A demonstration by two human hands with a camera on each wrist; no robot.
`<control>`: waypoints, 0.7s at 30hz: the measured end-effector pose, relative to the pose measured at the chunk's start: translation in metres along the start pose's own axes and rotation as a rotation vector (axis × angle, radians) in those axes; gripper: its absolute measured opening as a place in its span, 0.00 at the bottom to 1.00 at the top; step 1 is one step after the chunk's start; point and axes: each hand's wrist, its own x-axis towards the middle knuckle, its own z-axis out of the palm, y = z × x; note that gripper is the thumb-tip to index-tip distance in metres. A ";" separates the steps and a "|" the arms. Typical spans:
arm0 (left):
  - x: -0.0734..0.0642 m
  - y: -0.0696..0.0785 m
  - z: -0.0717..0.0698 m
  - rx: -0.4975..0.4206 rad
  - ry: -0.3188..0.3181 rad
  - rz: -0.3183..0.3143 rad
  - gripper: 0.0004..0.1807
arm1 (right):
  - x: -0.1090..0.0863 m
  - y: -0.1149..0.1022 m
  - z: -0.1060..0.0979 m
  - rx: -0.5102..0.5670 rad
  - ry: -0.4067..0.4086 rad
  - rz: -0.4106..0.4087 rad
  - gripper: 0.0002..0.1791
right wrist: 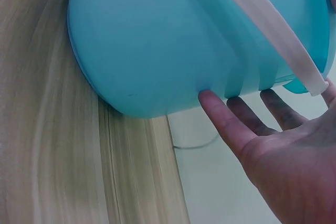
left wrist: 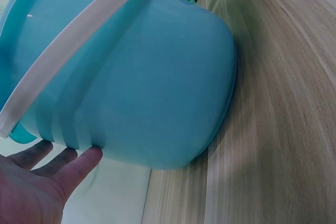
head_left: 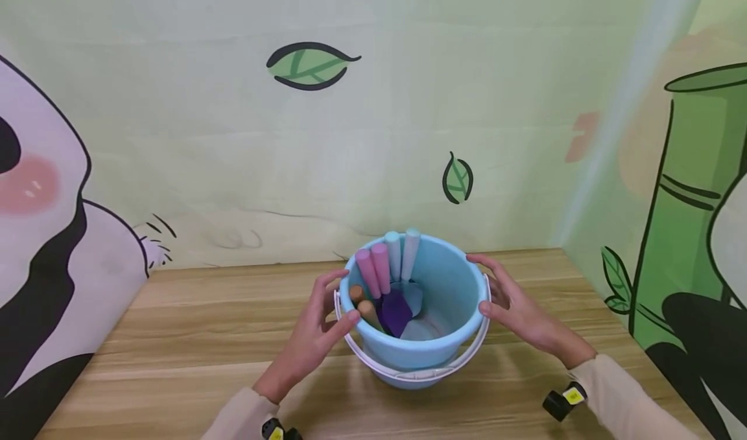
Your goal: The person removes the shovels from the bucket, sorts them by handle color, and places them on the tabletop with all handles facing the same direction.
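A light blue bucket (head_left: 403, 346) stands upright on the wooden table, its white handle (head_left: 417, 376) hanging down at the near side. My left hand (head_left: 312, 326) holds the bucket's left side, thumb on the near rim and index finger farther back. On the opposite side my right hand (head_left: 516, 307) holds it likewise, thumb and index finger at the rim. In the wrist views the other fingertips touch the bucket's wall below the rim. Inside lean two pink handles (head_left: 373, 270), two pale blue handles (head_left: 403, 256), two brown handles (head_left: 364, 307) and a dark purple piece (head_left: 395, 313).
The wooden table (head_left: 222, 336) reaches back to a pale green printed wall cloth (head_left: 379, 135). Cartoon pandas, leaves and bamboo (head_left: 688, 232) are printed on it. A small black device with a yellow label (head_left: 565, 401) is worn at the right wrist, with another at the left.
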 end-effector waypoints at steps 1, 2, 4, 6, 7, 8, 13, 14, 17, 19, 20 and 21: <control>0.000 0.000 0.000 0.006 0.003 -0.002 0.34 | 0.000 -0.001 0.000 -0.006 -0.001 0.004 0.41; 0.000 0.000 -0.001 0.009 0.005 -0.003 0.34 | 0.001 -0.001 0.000 -0.012 -0.002 0.009 0.41; 0.000 0.001 -0.002 0.016 0.010 -0.004 0.34 | 0.002 -0.002 0.000 -0.019 -0.003 0.019 0.41; 0.000 0.000 -0.003 0.025 0.016 -0.005 0.33 | 0.004 -0.003 0.001 -0.019 -0.007 0.027 0.41; -0.001 0.000 -0.004 0.028 0.019 -0.005 0.33 | 0.005 -0.003 0.001 -0.018 -0.008 0.033 0.41; -0.001 -0.001 -0.004 0.030 0.022 -0.002 0.33 | 0.006 -0.003 0.002 -0.014 -0.009 0.038 0.41; -0.003 -0.003 -0.009 0.044 0.038 0.011 0.33 | 0.012 -0.002 0.006 0.015 -0.018 0.054 0.41; -0.003 -0.003 -0.010 0.045 0.041 0.013 0.33 | 0.013 -0.002 0.007 0.024 -0.020 0.057 0.41; -0.005 -0.003 -0.014 0.045 0.052 0.015 0.33 | 0.017 -0.002 0.010 0.033 -0.024 0.060 0.41; -0.006 -0.004 -0.017 0.043 0.060 0.017 0.34 | 0.020 -0.002 0.012 0.035 -0.029 0.056 0.41; -0.007 -0.004 -0.018 0.044 0.063 0.017 0.34 | 0.022 -0.002 0.013 0.034 -0.031 0.052 0.41; -0.008 -0.004 -0.019 0.048 0.069 0.014 0.34 | 0.024 -0.002 0.014 0.033 -0.035 0.047 0.41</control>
